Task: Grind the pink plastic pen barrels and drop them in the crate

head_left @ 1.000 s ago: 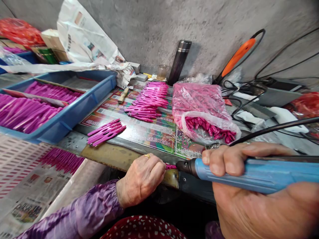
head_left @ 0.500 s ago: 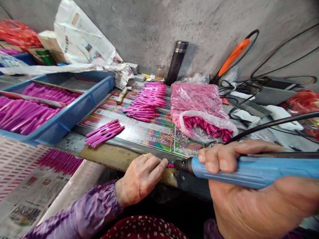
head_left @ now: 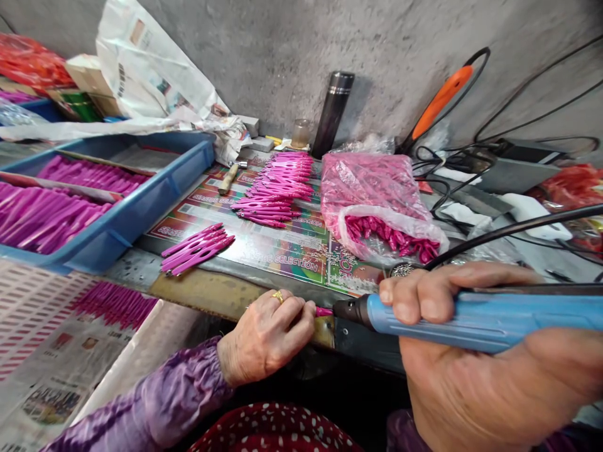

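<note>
My left hand (head_left: pixel 266 336), with a ring on one finger, is closed around a slim pink tweezer-like piece (head_left: pixel 324 311) at the table's front edge. Only the short end of this piece shows beyond my fingertips; my hand hides the rest. My right hand (head_left: pixel 424 301) grips a blue corded electric screwdriver (head_left: pixel 490 320), held level. The tool's black nose points left and meets the end of the pink piece. Several similar pink pieces lie in a small group (head_left: pixel 196 249) to the left, and a larger pile (head_left: pixel 277 188) rests farther back.
A blue tray (head_left: pixel 136 213) of pink pieces stands at left. Behind my right hand sits a plastic bag (head_left: pixel 377 188) of shiny pink parts. Tiny silvery bits (head_left: pixel 348 267) are scattered before it. A dark flask (head_left: pixel 333 113), an orange-handled tool (head_left: pixel 443 100) and cables line the wall.
The screwdriver and my right hand have shifted slightly right, and a bit more of the pink piece shows between my left fingers and the tool's nose. The left hand keeps its grip.
</note>
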{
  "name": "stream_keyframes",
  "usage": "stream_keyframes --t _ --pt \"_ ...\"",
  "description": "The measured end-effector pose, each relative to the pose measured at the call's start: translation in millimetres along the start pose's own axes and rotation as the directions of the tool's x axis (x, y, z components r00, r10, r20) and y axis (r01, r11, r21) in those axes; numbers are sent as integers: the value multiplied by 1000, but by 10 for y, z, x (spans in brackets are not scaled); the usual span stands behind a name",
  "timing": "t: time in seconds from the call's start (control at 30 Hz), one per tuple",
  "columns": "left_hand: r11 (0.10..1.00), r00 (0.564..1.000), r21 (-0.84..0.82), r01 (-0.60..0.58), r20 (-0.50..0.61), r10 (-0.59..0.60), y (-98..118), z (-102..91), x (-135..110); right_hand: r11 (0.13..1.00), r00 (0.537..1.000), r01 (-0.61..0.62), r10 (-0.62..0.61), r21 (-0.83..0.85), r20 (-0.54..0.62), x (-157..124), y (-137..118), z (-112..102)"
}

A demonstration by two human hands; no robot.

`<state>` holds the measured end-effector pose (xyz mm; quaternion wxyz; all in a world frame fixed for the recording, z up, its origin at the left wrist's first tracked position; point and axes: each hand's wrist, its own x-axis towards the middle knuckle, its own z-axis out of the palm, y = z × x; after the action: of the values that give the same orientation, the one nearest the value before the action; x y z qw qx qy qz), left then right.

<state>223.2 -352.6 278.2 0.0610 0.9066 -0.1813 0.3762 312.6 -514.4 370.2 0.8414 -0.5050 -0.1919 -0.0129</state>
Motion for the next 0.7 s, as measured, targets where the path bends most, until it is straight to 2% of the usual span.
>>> stream_keyframes --t 0.4,0.7 --pt "995 997 -75 61 -45 -65 2 70 -79 1000 1000 1 -1 3 -21 -8 -2 -14" --pt "993 995 -60 102 -14 -103 -4 91 -71 1000 999 -11 10 -4 -33 -4 8 -26"
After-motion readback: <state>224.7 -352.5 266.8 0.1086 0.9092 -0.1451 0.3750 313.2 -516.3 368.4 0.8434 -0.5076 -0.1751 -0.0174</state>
